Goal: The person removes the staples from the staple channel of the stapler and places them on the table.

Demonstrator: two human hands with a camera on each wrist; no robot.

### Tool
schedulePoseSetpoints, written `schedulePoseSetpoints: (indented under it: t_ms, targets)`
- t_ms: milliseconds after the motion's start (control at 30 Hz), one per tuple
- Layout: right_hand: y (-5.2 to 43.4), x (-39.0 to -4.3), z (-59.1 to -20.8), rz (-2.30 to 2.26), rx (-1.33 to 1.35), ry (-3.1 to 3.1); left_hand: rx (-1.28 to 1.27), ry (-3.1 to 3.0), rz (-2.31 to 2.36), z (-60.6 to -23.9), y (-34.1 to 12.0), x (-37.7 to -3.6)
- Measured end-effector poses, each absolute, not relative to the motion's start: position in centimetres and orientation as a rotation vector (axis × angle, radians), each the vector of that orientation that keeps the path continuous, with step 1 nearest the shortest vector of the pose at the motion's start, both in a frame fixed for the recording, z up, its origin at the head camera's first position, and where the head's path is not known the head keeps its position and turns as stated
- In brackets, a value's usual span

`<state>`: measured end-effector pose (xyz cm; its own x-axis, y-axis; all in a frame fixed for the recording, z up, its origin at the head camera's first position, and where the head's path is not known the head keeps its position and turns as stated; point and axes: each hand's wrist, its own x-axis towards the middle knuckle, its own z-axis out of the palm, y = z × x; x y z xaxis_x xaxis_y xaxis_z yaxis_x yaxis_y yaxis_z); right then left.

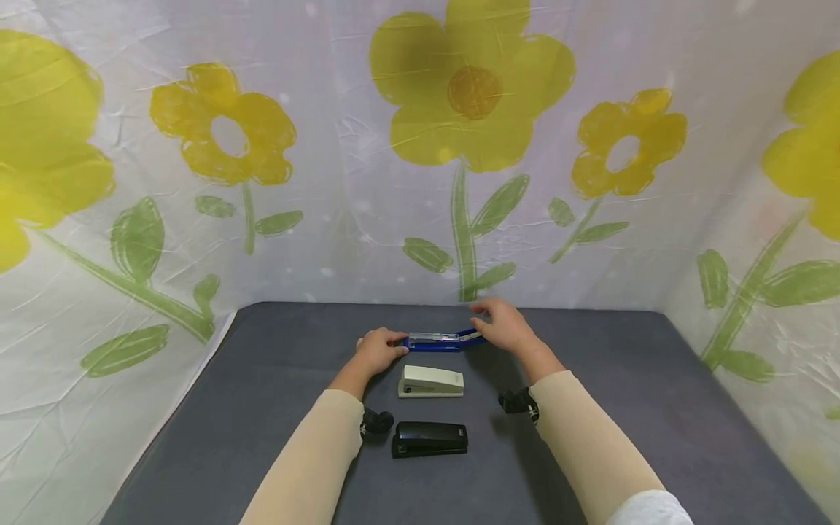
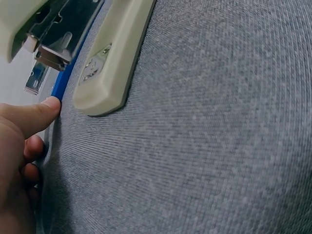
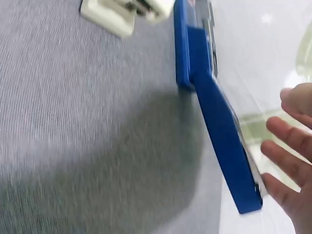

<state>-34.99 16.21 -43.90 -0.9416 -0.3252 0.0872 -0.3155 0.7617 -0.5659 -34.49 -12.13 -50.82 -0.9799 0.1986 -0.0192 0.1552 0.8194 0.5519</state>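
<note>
The left hand point(image 1: 377, 351), at the centre of the head view, pinches the left end of the blue stapler point(image 1: 433, 348), with the thumb point(image 2: 45, 111) against its near side. The right hand point(image 1: 504, 326), up and to the right, has fingers loosely spread and grips nothing; its little finger is at the tip of the swung-back cover point(image 3: 226, 141), but I cannot tell if it touches.

I think a careless bump of this finger could swing the cover over, and a weak pinch could let the base slide. Also, the left wrist may knock the white stapler point(image 1: 431, 382), which lies just below; the black stapler point(image 1: 429, 439), lower on the counter point(image 1: 275, 437), seems less at risk.

The other left fingertips are hidden, the right wrist view cuts the right hand at its right edge, and staples inside are hard to make out.
</note>
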Motion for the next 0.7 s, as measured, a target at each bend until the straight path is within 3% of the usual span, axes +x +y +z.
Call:
schedulePoseSetpoints:
  t_ms: [467, 700]
  targets:
    - [12.7, -35.2, -45.3, -0.929, -0.566, 2.871, 0.279, 2.915, 0.874, -50.5, -11.9, -34.4]
    - [11.3, -35.3, -45.9, -0.765, -0.717, 2.936, 0.268, 2.926, 0.859, -50.8, -12.0, -34.5]
